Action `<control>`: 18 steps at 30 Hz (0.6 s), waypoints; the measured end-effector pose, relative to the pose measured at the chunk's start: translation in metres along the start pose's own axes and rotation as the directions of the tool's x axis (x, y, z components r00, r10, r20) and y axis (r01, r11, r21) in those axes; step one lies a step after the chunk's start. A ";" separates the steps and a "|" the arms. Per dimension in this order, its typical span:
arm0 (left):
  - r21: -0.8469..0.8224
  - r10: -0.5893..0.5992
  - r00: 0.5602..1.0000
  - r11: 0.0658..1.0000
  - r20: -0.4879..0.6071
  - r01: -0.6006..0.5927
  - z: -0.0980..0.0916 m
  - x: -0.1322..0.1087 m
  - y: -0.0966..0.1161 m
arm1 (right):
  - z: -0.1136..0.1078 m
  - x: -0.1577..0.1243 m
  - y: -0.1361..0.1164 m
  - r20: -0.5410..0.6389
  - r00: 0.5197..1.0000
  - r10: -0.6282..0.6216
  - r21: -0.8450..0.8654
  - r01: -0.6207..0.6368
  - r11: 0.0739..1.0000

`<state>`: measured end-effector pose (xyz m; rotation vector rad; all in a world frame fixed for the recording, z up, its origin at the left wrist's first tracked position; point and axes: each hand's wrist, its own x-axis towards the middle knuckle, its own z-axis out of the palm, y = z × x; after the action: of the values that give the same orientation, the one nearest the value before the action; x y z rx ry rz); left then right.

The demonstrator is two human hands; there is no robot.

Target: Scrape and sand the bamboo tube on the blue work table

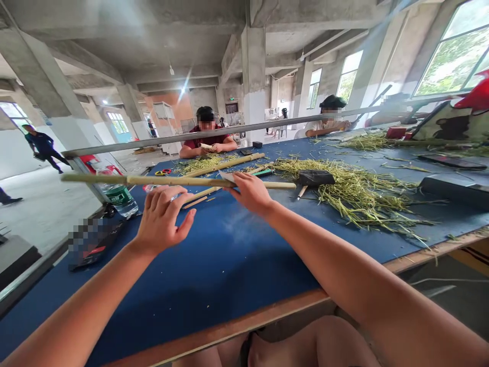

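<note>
A long, thin bamboo pole (171,181) extends left to right above the blue table, with joints along it. My right hand (250,191) is closed round the pole towards its right end. A pale, thin piece (226,176) sticks out at its fingers; I cannot tell whether it is paper or a blade. Just below the pole, my left hand (162,216) is open, its fingers spread and thumb apart. Past the hands lie a thicker bamboo pole (229,164) and a short bamboo strip (195,202).
Green-yellow shavings (355,191) are heaped at the right beside a black mallet head (316,178). A water bottle (121,199) and a dark pouch (93,250) are at the left. A metal rail (237,129) crosses above the table. People (208,135) work opposite.
</note>
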<state>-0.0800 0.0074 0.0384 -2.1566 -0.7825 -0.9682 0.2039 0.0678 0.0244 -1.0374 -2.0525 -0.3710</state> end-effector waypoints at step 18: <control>-0.145 -0.202 0.879 0.946 0.431 0.288 0.014 -0.003 0.024 | -0.036 0.020 -0.058 -0.304 0.716 0.628 0.864 -0.070 0.498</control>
<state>-0.0586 0.0016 0.0211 -2.5313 -1.2329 -0.7445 0.1699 0.0226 0.0682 -0.6079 -1.1006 0.4456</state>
